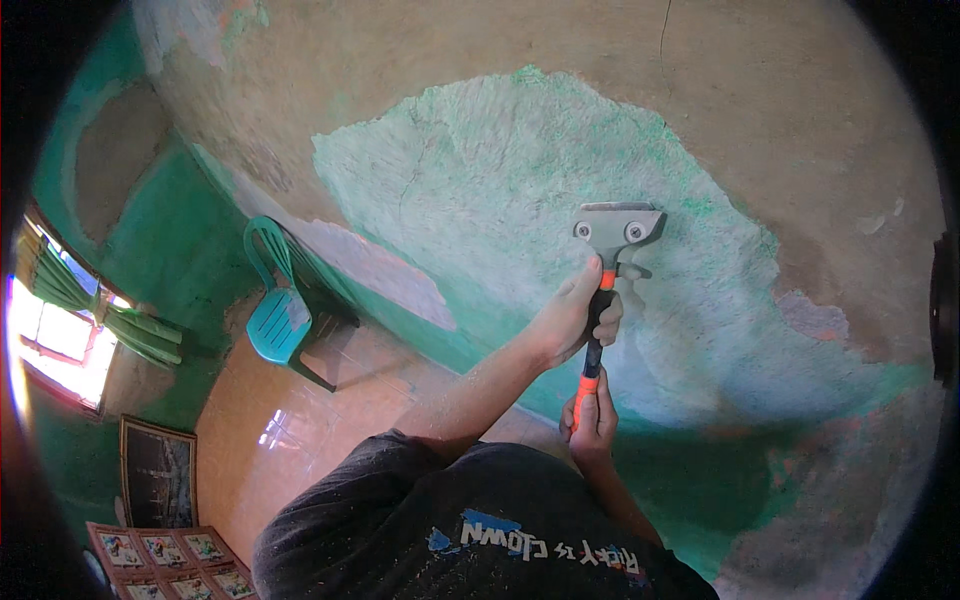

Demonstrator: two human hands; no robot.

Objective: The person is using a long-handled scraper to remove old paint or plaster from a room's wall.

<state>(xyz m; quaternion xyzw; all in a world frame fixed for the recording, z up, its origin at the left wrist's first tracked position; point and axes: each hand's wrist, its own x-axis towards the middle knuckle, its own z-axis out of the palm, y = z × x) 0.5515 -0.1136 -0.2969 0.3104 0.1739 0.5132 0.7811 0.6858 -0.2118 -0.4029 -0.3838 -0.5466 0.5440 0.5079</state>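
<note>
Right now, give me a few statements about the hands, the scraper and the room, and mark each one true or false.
1. Both hands grip the scraper. True: the left hand is high on the handle, the right hand at its end.
2. The scraper's blade rests on the floor. False: it is against the wall.
3. A green plastic chair stands by the wall. True.
4. The scraper's handle is all blue. False: it is black and orange.
5. The wall is evenly painted. False: green paint is patchy, with bare plaster showing.
</note>
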